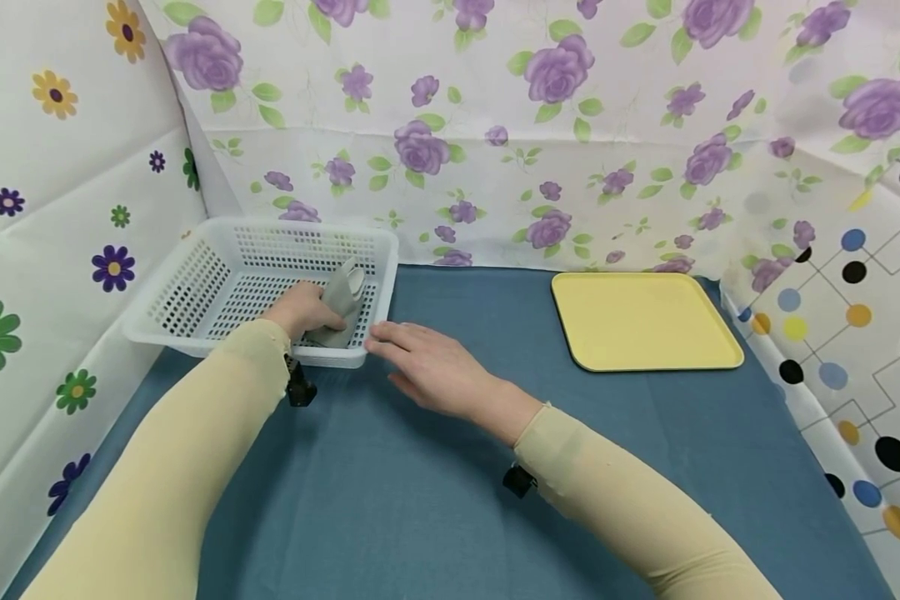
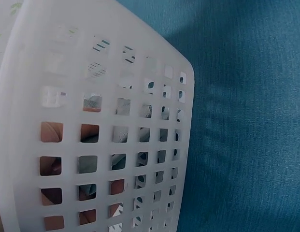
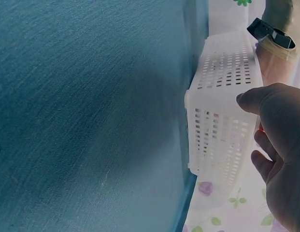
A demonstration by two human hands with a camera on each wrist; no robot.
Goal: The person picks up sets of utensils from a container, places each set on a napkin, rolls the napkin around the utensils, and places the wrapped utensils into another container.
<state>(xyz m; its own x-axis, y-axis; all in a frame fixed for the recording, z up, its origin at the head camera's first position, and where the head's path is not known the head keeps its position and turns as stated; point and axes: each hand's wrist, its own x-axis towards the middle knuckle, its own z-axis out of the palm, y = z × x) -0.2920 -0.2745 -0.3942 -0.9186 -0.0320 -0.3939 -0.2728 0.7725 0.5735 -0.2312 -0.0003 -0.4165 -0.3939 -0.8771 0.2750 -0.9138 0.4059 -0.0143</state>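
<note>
In the head view, my left hand (image 1: 303,310) reaches into a white perforated plastic basket (image 1: 183,340) and grips a grey, flat, folded item (image 1: 337,292). Its thumb lies across the front of the item, whose upper end shows pale rounded edges. I cannot tell its exact kind. The left wrist view shows the basket wall (image 2: 29,159), with parts of the fingers visible through its holes. My right hand (image 1: 438,371) is at the basket's near right corner, fingers extended and fingertips at the rim. In the right wrist view its thumb (image 3: 258,99) is beside the basket (image 3: 222,99), with nothing held.
A yellow rectangular tray (image 1: 645,321) lies at the back right on the blue tablecloth (image 1: 390,500). Flower-printed sheets (image 1: 487,167) hang behind and at the left. A dotted sheet (image 1: 855,350) stands along the right side.
</note>
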